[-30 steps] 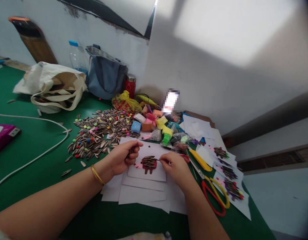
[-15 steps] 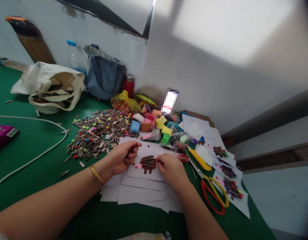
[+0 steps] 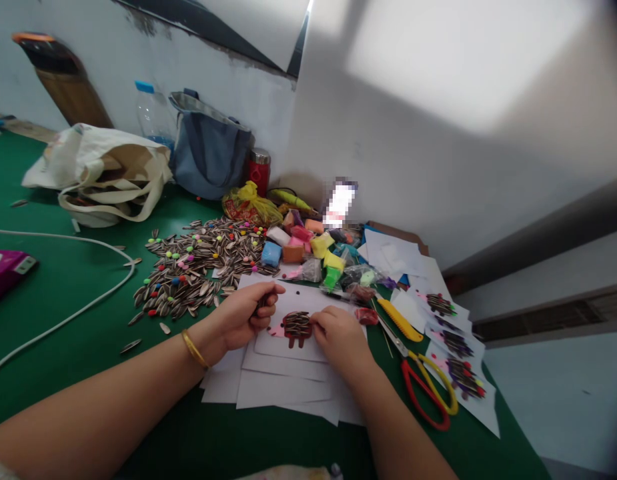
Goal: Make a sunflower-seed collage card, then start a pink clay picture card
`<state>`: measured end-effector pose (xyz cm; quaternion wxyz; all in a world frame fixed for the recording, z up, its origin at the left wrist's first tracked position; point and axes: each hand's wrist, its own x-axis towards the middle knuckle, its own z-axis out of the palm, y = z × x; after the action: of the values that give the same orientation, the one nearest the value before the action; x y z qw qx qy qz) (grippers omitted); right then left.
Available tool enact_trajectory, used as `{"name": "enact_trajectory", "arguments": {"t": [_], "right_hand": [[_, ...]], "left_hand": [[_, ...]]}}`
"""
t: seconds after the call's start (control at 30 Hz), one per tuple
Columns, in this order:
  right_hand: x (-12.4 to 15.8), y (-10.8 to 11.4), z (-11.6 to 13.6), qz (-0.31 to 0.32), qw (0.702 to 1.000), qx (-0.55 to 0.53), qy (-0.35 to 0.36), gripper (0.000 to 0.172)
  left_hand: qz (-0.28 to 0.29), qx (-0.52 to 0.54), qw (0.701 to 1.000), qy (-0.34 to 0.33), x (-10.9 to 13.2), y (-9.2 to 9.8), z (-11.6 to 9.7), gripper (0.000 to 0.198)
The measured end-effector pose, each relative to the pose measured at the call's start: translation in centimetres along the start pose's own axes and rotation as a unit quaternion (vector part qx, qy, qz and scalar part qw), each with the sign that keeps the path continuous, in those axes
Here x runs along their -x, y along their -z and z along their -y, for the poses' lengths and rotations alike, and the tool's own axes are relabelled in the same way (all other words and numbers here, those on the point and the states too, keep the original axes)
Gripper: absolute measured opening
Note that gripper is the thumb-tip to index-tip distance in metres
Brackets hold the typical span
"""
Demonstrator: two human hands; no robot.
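A hedgehog figure of dark red clay with a pink face (image 3: pixel 297 327) lies on the white paper (image 3: pixel 283 352) in front of me, its back covered with striped sunflower seeds. My right hand (image 3: pixel 338 337) is closed in a pinch at the figure's right edge, on what looks like a sunflower seed, mostly covered by the fingertips. To the left of the figure, my left hand (image 3: pixel 251 313) is curled closed around a few dark sunflower seeds, only partly showing between the fingers. A large pile of sunflower seeds (image 3: pixel 203 267) mixed with small coloured balls spreads beyond my left hand.
Packets of coloured clay (image 3: pixel 293 253) lie behind the paper. At right are scissors (image 3: pixel 428 390), a yellow utility knife (image 3: pixel 401 320) and finished-looking seed hedgehogs on paper (image 3: pixel 465 380). Bags (image 3: pixel 211 150), a bottle (image 3: pixel 153 120) and a white cable (image 3: pixel 88 307) occupy the left side.
My right hand has shifted very slightly left at the figure's edge. My left hand and the things on the table look the same.
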<state>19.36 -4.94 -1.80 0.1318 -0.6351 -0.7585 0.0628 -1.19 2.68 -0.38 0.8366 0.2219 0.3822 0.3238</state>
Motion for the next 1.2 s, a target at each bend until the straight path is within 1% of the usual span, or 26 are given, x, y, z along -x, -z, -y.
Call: {"name": "enact_trajectory", "arguments": {"t": [0.37,0.57,0.8,1.07,1.2], "right_hand": [[-0.07,-0.33,-0.07,0.007,1.000,0.001,-0.009,0.018],[-0.08,-0.38,-0.01,0.006,1.000,0.007,-0.009,0.018],[-0.05,-0.64,-0.25,0.001,1.000,0.009,0.002,0.018],[0.13,0.06,0.01,0.000,1.000,-0.006,0.008,0.017],[0.15,0.05,-0.06,-0.005,1.000,-0.015,0.014,0.017]], "left_hand": [[-0.004,-0.001,1.000,0.003,0.12,-0.20,-0.02,0.011],[0.001,-0.002,1.000,0.000,-0.07,-0.01,0.13,0.012],[0.001,-0.004,1.000,0.000,-0.13,-0.02,0.14,0.012],[0.005,-0.003,1.000,-0.004,-0.02,-0.04,0.04,0.011],[0.003,-0.002,1.000,-0.002,0.00,-0.04,0.02,0.011]]}}
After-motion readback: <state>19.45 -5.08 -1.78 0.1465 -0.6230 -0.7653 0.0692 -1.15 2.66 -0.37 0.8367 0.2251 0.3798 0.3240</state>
